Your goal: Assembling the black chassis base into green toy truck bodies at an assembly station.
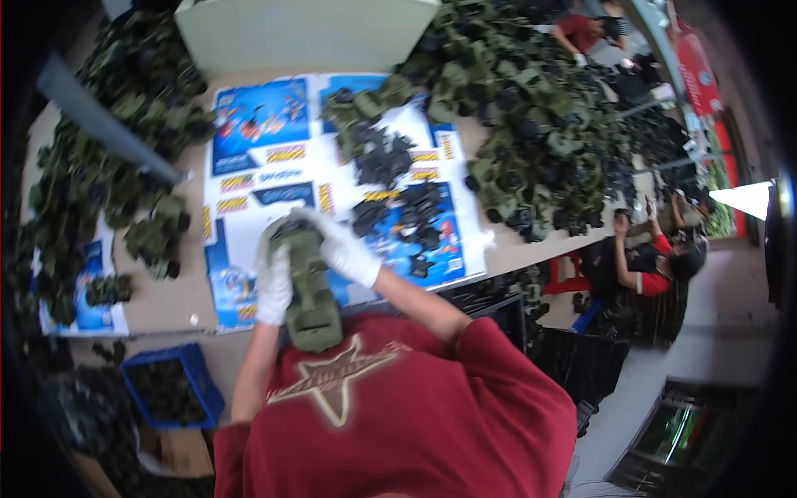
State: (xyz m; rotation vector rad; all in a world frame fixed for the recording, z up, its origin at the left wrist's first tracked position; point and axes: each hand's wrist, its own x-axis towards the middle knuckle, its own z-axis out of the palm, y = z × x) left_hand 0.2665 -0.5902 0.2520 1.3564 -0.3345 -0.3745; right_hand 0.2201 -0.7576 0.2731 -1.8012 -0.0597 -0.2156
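Observation:
A long olive-green moulded part [313, 305], with ridges and a slot at its near end, is held upright in front of my chest over the table's near edge. My left hand [274, 289], in a white glove, wraps around its left side. My right hand [349, 253], also gloved in white, closes on its far right side near the top. Just beyond and right of my hands, small black parts [418, 217] lie loose on a printed blue-and-white sheet [241, 195]. More black parts [383, 158] lie farther back beside several green pieces [365, 104].
Large heaps of green parts cover the table's right [531, 124] and left [124, 124] sides. A pale green box [307, 37] stands at the back. A blue crate [174, 386] of dark parts sits low at left. Co-workers [656, 266] work at far right.

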